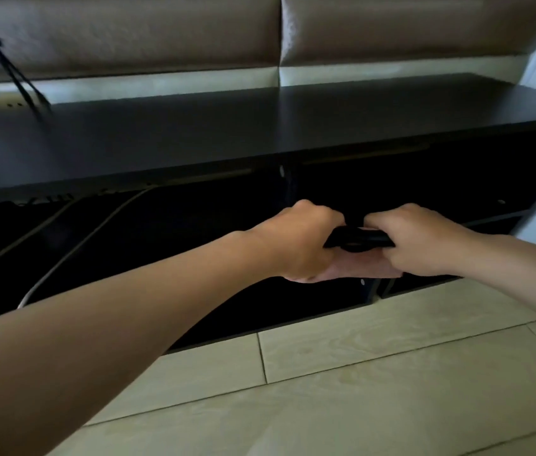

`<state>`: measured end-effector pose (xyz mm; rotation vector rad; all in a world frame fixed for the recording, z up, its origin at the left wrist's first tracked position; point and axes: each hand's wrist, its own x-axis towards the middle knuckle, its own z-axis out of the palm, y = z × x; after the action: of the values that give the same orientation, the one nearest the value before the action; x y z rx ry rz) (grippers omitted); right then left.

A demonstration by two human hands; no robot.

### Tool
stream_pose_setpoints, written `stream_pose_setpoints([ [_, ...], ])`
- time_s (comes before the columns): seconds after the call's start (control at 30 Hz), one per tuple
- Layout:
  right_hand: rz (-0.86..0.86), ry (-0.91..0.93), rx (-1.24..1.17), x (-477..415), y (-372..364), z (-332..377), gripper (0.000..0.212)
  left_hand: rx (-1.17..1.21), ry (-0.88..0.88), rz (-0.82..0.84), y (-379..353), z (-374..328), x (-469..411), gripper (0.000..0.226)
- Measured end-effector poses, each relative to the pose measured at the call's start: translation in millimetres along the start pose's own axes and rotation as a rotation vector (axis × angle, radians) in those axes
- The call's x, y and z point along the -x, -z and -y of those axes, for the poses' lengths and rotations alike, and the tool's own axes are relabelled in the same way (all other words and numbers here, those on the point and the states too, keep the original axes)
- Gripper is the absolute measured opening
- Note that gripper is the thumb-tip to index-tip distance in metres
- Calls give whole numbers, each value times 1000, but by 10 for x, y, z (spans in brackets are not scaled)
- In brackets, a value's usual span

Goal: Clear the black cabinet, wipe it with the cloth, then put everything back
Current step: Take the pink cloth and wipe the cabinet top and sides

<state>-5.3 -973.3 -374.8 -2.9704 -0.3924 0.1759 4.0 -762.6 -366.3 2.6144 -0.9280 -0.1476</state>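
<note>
1. Pale wood-pattern floor tiles (358, 373) lie nearest.
2. Both arms reach forward. The left hand (299, 241) and the right hand (424, 241) each clench one end of a flat black object (355, 240). What it is I cannot tell.
3. The object is held in front of the black cabinet (260, 126), at its open lower part beside the middle divider.
4. Grey cables (75, 241) curve through the cabinet's left compartment.
5. Brown padded panels (128, 34) cover the wall behind.

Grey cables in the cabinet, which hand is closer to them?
Left. The left hand lies right of the grey cables, gripping a black object; the right hand grips the object's other end, farther right.
</note>
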Motion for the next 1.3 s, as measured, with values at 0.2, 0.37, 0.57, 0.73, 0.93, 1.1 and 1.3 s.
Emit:
stream_pose_setpoints([
  [0.2, 41, 72, -103, -128, -24, 965, 9, -79, 9, -27, 314, 733, 638, 26],
  [0.37, -83, 130, -130, -535, -285, 1639, 41, -124, 40, -182, 437, 1435, 1005, 32],
  [0.57, -280, 217, 382, -906, -308, 1852, 44, -246, 155, -166, 324, 1771, 1061, 48],
  [0.73, 256, -22, 94, -814, -677, 1697, 58, -311, 201, 243, 47, 1656, 1036, 64],
  [0.93, 54, -50, -56, -1069, -836, 1777, 63, -310, 266, 95, -122, 1504, 858, 62],
  [1.1, 51, -111, -13, -1218, -1100, 2018, 67, -423, 385, -112, 186, 1681, 1025, 40],
  [1.3, 87, -165, 33, -1638, -1123, 1994, 69, -401, 615, -8, 405, 2377, 1333, 46],
])
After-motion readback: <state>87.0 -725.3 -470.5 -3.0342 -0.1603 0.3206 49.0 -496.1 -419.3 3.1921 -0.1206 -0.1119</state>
